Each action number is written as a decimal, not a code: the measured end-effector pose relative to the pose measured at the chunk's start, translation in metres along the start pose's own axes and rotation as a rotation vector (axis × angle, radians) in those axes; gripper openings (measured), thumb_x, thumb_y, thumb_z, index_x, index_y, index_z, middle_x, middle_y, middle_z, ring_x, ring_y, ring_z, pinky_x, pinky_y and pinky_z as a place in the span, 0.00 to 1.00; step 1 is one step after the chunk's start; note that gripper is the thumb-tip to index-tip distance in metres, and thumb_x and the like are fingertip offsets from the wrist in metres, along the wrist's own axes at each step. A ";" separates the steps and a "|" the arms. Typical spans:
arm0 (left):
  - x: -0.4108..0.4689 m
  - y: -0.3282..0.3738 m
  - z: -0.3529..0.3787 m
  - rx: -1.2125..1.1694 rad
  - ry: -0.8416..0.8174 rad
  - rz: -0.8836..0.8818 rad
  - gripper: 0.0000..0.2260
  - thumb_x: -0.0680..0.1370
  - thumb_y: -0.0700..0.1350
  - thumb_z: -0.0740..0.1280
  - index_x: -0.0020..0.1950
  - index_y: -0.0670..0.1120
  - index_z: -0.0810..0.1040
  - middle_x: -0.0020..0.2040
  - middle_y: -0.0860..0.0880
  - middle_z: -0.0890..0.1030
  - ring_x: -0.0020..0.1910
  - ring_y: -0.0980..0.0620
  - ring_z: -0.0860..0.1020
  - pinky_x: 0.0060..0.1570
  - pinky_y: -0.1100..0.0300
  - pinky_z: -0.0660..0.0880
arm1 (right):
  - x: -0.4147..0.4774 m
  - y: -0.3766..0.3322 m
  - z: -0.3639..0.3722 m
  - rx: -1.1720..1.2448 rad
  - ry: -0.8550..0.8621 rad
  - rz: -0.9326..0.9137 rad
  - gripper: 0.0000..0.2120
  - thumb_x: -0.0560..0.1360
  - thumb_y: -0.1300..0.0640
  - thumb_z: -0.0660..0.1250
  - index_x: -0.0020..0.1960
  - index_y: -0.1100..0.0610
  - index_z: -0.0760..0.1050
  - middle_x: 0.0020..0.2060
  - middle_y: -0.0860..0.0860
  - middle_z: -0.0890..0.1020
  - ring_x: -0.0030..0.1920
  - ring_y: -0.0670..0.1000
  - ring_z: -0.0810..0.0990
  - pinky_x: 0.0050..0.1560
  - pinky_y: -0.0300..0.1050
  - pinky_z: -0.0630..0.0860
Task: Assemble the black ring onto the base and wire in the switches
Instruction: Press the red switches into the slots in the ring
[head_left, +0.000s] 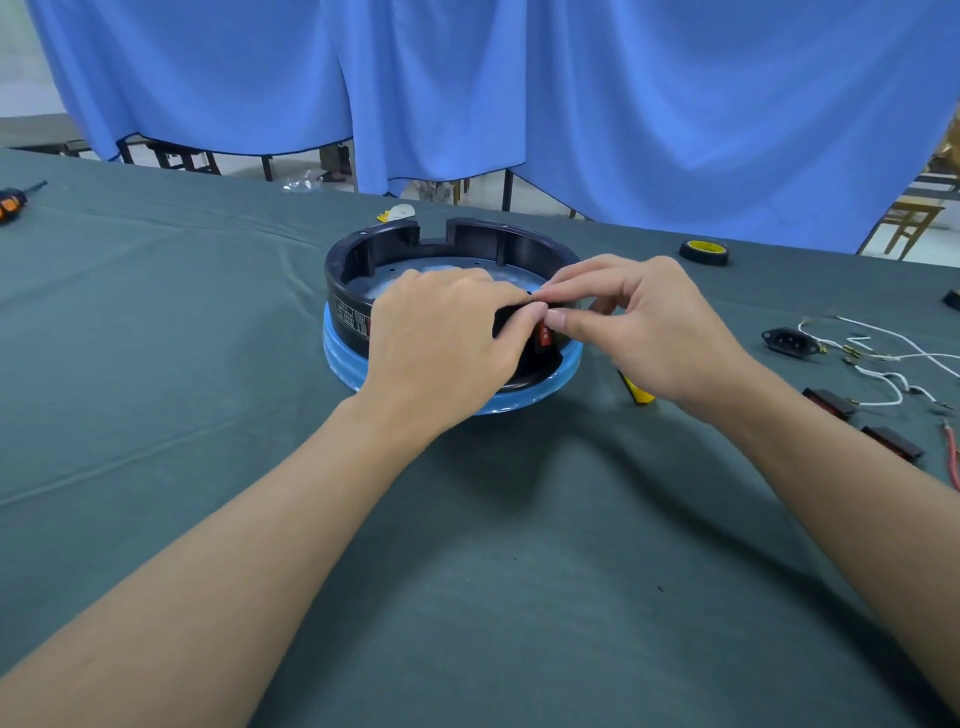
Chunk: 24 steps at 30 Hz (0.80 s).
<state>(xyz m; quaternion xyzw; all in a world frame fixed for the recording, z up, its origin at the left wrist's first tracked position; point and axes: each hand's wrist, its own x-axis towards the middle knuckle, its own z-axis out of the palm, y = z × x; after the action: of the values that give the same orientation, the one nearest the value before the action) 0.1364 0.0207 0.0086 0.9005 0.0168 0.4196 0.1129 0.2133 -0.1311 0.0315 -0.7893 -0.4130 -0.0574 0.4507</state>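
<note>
Black ring (353, 270) sits on the blue base (340, 358) as our left hand (441, 343) and right hand (639, 322) pinch a red switch (544, 332) at its wall, both grips clamped on it.

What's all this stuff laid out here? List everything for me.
Ring: one, black, on the base, mid-table.
Base: one, blue, under the ring.
Red switch: one, in the ring's near wall, at the fingertips.
Spare switches: two, dark red, right.
Socket: one, black, right.
Wires: several white, one red, right.
Tape: one roll, black and yellow, far right.
Yellow tool: one, partly hidden under the right wrist.
Screwdriver: one, orange and black, far left.
Cloth: green, covers the table.
Curtain: blue, behind.
Left hand: on the ring.
Right hand: pinching at the switch.
</note>
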 end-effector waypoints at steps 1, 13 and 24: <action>0.000 0.000 0.001 0.001 0.008 -0.006 0.16 0.78 0.56 0.59 0.45 0.55 0.86 0.36 0.51 0.82 0.39 0.46 0.80 0.36 0.53 0.70 | 0.001 0.000 0.000 0.012 0.006 0.008 0.07 0.73 0.65 0.71 0.49 0.56 0.84 0.47 0.48 0.81 0.30 0.33 0.75 0.37 0.24 0.68; -0.008 -0.007 -0.006 0.011 -0.059 0.128 0.17 0.74 0.57 0.67 0.58 0.50 0.83 0.47 0.52 0.84 0.46 0.47 0.81 0.42 0.54 0.68 | -0.007 0.009 -0.004 -0.237 -0.075 -0.148 0.15 0.72 0.60 0.73 0.58 0.52 0.80 0.55 0.44 0.78 0.39 0.43 0.75 0.44 0.25 0.66; -0.007 -0.003 0.000 0.041 -0.039 0.099 0.13 0.76 0.52 0.69 0.56 0.47 0.82 0.47 0.50 0.84 0.48 0.45 0.81 0.44 0.50 0.70 | -0.006 0.006 0.004 -0.264 -0.019 -0.153 0.13 0.73 0.58 0.73 0.57 0.54 0.81 0.53 0.45 0.78 0.34 0.47 0.73 0.41 0.32 0.70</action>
<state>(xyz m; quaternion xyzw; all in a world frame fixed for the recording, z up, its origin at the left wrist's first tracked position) 0.1318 0.0232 0.0026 0.9104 -0.0214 0.4066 0.0737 0.2125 -0.1332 0.0227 -0.8086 -0.4648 -0.1379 0.3333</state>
